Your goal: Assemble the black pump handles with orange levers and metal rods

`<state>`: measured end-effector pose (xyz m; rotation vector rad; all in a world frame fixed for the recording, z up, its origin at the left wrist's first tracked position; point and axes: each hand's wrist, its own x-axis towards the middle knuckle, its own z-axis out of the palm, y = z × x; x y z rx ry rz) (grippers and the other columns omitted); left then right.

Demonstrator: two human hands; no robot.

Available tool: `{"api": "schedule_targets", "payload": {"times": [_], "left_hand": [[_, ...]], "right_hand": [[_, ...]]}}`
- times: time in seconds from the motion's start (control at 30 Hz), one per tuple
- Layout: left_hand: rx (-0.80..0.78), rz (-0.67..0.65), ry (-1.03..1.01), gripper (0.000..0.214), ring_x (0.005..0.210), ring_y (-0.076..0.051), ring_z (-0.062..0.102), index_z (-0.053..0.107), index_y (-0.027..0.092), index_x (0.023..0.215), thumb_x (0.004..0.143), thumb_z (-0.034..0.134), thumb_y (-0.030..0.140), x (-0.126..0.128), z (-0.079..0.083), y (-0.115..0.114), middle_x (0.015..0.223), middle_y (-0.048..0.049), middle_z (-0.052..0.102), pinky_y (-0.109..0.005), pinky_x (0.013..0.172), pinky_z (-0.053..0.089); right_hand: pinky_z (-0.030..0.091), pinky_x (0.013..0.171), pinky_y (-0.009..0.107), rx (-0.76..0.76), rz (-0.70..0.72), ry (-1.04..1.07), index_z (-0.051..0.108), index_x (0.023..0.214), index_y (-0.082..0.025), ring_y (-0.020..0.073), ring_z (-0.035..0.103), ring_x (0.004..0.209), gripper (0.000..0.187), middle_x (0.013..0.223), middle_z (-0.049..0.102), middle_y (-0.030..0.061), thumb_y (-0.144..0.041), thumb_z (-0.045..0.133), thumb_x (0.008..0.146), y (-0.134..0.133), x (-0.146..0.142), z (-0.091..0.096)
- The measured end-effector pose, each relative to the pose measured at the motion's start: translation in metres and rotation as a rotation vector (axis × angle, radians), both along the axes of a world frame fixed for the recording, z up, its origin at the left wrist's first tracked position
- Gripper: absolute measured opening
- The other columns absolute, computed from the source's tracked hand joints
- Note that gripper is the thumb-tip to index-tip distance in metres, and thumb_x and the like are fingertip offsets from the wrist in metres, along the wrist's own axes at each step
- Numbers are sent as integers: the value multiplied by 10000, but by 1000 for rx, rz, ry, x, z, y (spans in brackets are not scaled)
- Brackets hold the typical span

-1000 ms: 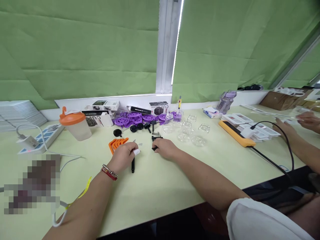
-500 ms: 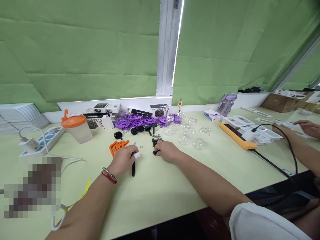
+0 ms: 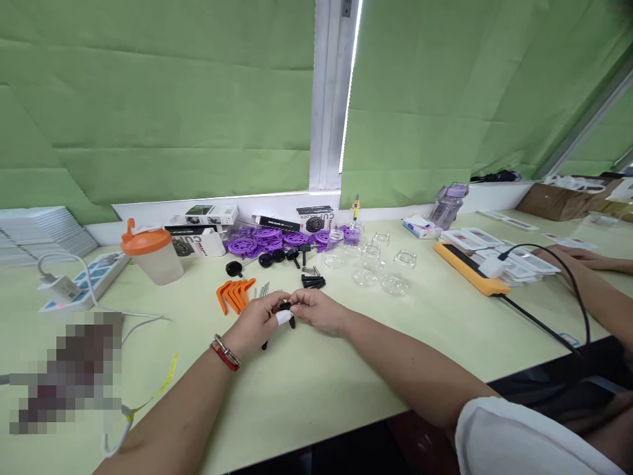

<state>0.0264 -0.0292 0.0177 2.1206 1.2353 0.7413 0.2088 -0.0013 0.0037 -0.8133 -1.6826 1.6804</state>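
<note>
My left hand [image 3: 254, 324] and my right hand [image 3: 320, 311] meet above the table front. Their fingertips pinch a small black plastic part [image 3: 292, 322] between them, partly hidden by the fingers. My left thumb wears a white wrap [image 3: 283, 317]. Under my left hand shows the black end of a rod [image 3: 264, 345]; whether it is touched I cannot tell. Just beyond my right hand lie several black plastic pieces [image 3: 313, 282] and metal springs [image 3: 310, 270]. Orange angled pieces [image 3: 233, 294] and thin metal rods [image 3: 265, 289] lie by my left hand.
Purple wheel-shaped parts [image 3: 270, 239], black round-headed parts [image 3: 266, 260] and boxes [image 3: 200, 241] are at the back. Clear glass-like vessels [image 3: 366, 274] stand right of them. An orange-lidded cup [image 3: 153, 254] and power strip [image 3: 93, 280] are left; an orange power strip [image 3: 469, 270] and a co-worker's arm [image 3: 583, 284] are right.
My right hand has drawn a black part from the pile back and left to my left hand. My left hand has shifted slightly right, and both now hold it.
</note>
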Motion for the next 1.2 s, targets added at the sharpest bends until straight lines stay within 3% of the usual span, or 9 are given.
{"api": "schedule_targets", "payload": {"times": [0.13, 0.33, 0.5, 0.57, 0.77, 1.0, 1.2], "left_hand": [[-31, 17, -14, 280, 670, -150, 523, 625, 192, 1037, 827, 512, 337, 0, -4, 1, 756, -7, 623, -258, 604, 404], [-33, 45, -29, 224, 580, -117, 433, 619, 188, 869, 815, 519, 381, 2, 4, -4, 641, 24, 538, -235, 538, 351], [-61, 32, -29, 214, 568, -107, 410, 593, 190, 826, 812, 515, 389, 3, 6, -6, 628, 33, 511, -229, 534, 343], [-60, 26, -24, 207, 576, -108, 412, 593, 191, 835, 812, 517, 382, 3, 6, -5, 637, 31, 514, -229, 540, 347], [-74, 16, -22, 199, 579, -109, 403, 590, 190, 849, 814, 522, 374, 4, 7, -5, 625, 35, 489, -229, 543, 342], [-76, -5, -13, 202, 578, -107, 408, 593, 190, 835, 817, 512, 374, 5, 9, -6, 634, 26, 504, -227, 537, 343], [-87, -21, -7, 180, 571, -106, 397, 588, 193, 849, 823, 513, 355, 4, 7, -5, 631, 32, 499, -225, 538, 336]], "right_hand": [[288, 542, 208, 43, -28, -53, 559, 771, -153, 72, 359, 542, 131, 601, 465, -65, -253, 635, 737, 4, 2, -6], [405, 654, 235, 168, -64, -136, 614, 794, -147, 99, 509, 636, 86, 695, 586, -18, -204, 632, 731, 18, 12, -6], [433, 730, 259, 465, -455, -455, 647, 845, -163, 139, 573, 769, 116, 850, 657, 31, -195, 545, 799, 57, 43, 0], [430, 727, 256, 566, -508, -592, 665, 874, -174, 142, 570, 772, 155, 869, 665, 32, -201, 520, 824, 75, 53, 1], [419, 735, 242, 740, -313, -920, 718, 913, -196, 159, 582, 840, 190, 959, 666, 52, -150, 572, 800, 114, 51, -1], [410, 698, 218, 769, -160, -955, 745, 829, -208, 161, 598, 853, 165, 939, 687, 31, -124, 656, 718, 136, 43, 0], [400, 662, 218, 784, -129, -983, 745, 811, -216, 156, 601, 825, 162, 906, 700, 22, -129, 649, 713, 140, 40, -4]]}}
